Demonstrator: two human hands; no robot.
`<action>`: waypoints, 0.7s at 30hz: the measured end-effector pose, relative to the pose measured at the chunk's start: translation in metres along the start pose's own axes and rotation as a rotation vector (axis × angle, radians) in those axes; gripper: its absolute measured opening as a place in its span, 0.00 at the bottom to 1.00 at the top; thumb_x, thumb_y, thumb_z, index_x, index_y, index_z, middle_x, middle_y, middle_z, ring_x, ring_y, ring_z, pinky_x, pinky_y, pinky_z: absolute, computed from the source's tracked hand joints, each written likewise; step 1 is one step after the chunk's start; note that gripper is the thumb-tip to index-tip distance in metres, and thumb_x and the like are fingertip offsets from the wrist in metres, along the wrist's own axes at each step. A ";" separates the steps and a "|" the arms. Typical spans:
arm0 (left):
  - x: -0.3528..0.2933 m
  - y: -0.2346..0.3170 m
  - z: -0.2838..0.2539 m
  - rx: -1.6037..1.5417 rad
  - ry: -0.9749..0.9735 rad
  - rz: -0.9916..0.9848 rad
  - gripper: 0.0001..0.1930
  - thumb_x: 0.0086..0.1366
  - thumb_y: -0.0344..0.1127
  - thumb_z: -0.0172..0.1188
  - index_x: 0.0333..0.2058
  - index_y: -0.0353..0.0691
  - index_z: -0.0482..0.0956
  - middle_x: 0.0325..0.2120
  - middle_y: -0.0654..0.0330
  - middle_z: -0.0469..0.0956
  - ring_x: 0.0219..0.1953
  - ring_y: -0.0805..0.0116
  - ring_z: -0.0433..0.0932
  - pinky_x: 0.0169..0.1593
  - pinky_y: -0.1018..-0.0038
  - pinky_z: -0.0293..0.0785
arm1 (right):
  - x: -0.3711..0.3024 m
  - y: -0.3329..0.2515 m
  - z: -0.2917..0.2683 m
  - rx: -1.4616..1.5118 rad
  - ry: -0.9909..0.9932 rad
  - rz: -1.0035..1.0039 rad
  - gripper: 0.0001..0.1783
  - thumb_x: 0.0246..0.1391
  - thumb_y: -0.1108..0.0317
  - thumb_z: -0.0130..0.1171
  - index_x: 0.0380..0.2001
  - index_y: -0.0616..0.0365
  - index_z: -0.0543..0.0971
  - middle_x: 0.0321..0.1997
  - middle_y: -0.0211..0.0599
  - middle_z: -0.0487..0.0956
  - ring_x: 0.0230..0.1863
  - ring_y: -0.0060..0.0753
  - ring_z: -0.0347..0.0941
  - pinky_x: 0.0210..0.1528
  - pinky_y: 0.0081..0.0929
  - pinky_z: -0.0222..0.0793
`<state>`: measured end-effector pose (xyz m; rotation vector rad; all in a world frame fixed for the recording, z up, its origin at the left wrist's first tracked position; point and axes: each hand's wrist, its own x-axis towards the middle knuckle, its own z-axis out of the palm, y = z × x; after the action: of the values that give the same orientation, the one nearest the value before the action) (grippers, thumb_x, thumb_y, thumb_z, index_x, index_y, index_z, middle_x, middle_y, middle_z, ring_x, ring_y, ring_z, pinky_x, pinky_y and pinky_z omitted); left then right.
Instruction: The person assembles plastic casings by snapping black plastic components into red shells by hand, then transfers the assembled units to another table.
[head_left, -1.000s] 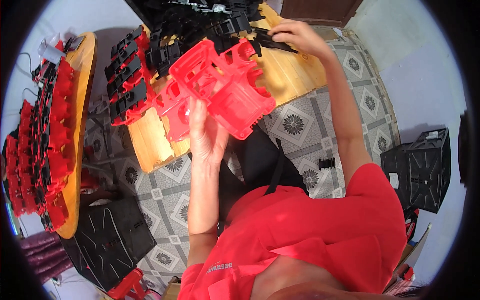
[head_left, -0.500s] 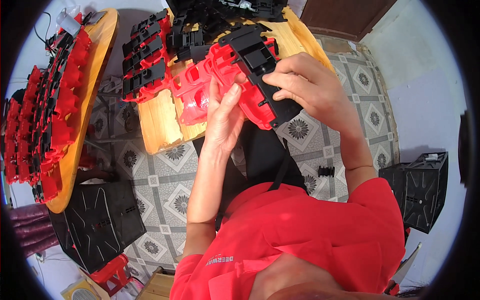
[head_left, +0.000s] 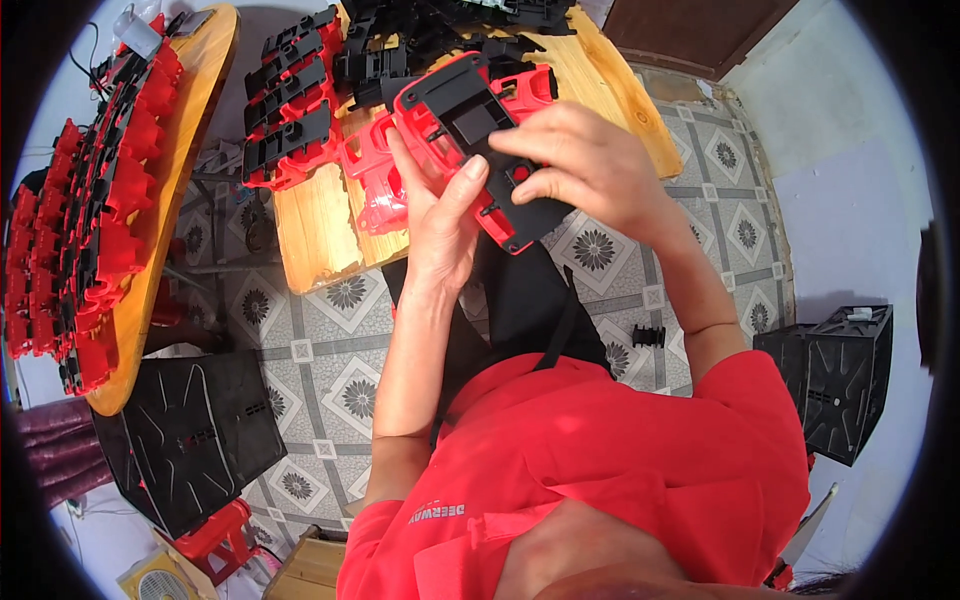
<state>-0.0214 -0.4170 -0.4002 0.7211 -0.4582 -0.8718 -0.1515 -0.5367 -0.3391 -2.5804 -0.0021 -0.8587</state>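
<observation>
My left hand [head_left: 440, 230] grips a red plastic housing [head_left: 437, 148] from its left side, the thumb lying along its edge. A long black plastic plate [head_left: 455, 88] lies over the housing, its outline largely inside the red rim, with a rectangular recess near its upper end. Through a round hole in the plate, red shows. Over the plate's right side is my right hand [head_left: 595, 165], fingers bent and apart, fingertips at the plate's surface. Whether they press on it I cannot tell. Below the held piece, more red housings [head_left: 380, 205] rest on the wooden table [head_left: 320, 240].
Red-and-black assemblies [head_left: 290, 145] stand in a row at the table's left, with loose black parts [head_left: 420, 30] heaped at the back. A second wooden table [head_left: 190, 170] carries several rows. Black crates [head_left: 195, 430] stand on the left; a black part [head_left: 648, 336] lies on the tiled floor.
The held piece has shifted left and turned, and the black plate now sits more evenly within the red rim. My right hand's fingers have spread and moved left with it.
</observation>
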 end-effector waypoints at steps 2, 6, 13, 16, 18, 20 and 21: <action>-0.001 0.006 0.001 -0.052 -0.035 0.012 0.54 0.61 0.27 0.60 0.68 0.58 0.22 0.63 0.51 0.56 0.59 0.57 0.66 0.55 0.56 0.72 | 0.003 0.006 0.001 0.003 0.029 -0.013 0.29 0.39 0.60 0.70 0.48 0.57 0.79 0.49 0.37 0.75 0.50 0.40 0.71 0.49 0.32 0.69; -0.003 0.013 0.002 -0.041 -0.061 0.046 0.55 0.60 0.26 0.59 0.68 0.57 0.22 0.64 0.51 0.53 0.61 0.57 0.64 0.60 0.60 0.67 | 0.010 0.023 0.013 0.343 0.162 0.205 0.33 0.54 0.51 0.62 0.58 0.61 0.70 0.61 0.41 0.70 0.60 0.34 0.66 0.60 0.31 0.63; 0.005 0.002 -0.019 0.352 -0.030 0.196 0.47 0.61 0.28 0.57 0.69 0.44 0.33 0.62 0.52 0.56 0.61 0.63 0.61 0.60 0.68 0.63 | 0.048 0.024 0.044 0.680 -0.040 0.400 0.21 0.61 0.63 0.58 0.54 0.61 0.72 0.47 0.29 0.78 0.48 0.16 0.72 0.51 0.18 0.67; -0.007 0.020 -0.010 0.249 0.146 0.221 0.44 0.62 0.31 0.57 0.69 0.44 0.37 0.59 0.52 0.59 0.56 0.64 0.65 0.57 0.68 0.66 | 0.059 0.029 0.061 0.826 -0.102 0.395 0.28 0.61 0.59 0.58 0.60 0.59 0.67 0.51 0.31 0.76 0.52 0.17 0.69 0.55 0.19 0.66; -0.002 0.031 -0.017 0.111 0.201 0.268 0.43 0.64 0.35 0.56 0.69 0.47 0.35 0.58 0.52 0.61 0.55 0.63 0.67 0.55 0.65 0.69 | 0.047 0.038 0.059 1.027 -0.124 0.339 0.38 0.60 0.55 0.59 0.67 0.59 0.58 0.56 0.36 0.73 0.58 0.22 0.66 0.60 0.23 0.63; -0.001 0.036 -0.028 0.086 0.261 0.314 0.43 0.65 0.36 0.55 0.69 0.47 0.34 0.57 0.53 0.62 0.54 0.63 0.67 0.56 0.63 0.68 | 0.034 0.041 0.068 1.076 -0.179 0.270 0.42 0.57 0.55 0.62 0.68 0.60 0.56 0.57 0.39 0.72 0.59 0.26 0.66 0.61 0.27 0.62; -0.005 0.039 -0.030 0.070 0.311 0.324 0.43 0.65 0.37 0.55 0.69 0.46 0.34 0.57 0.53 0.62 0.54 0.64 0.67 0.56 0.64 0.67 | 0.029 0.024 0.074 1.003 -0.224 0.251 0.42 0.57 0.56 0.62 0.67 0.62 0.57 0.58 0.40 0.72 0.60 0.28 0.66 0.61 0.28 0.62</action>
<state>0.0146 -0.3844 -0.3924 0.8046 -0.3158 -0.4312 -0.0827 -0.5331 -0.3852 -1.6598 -0.1351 -0.3216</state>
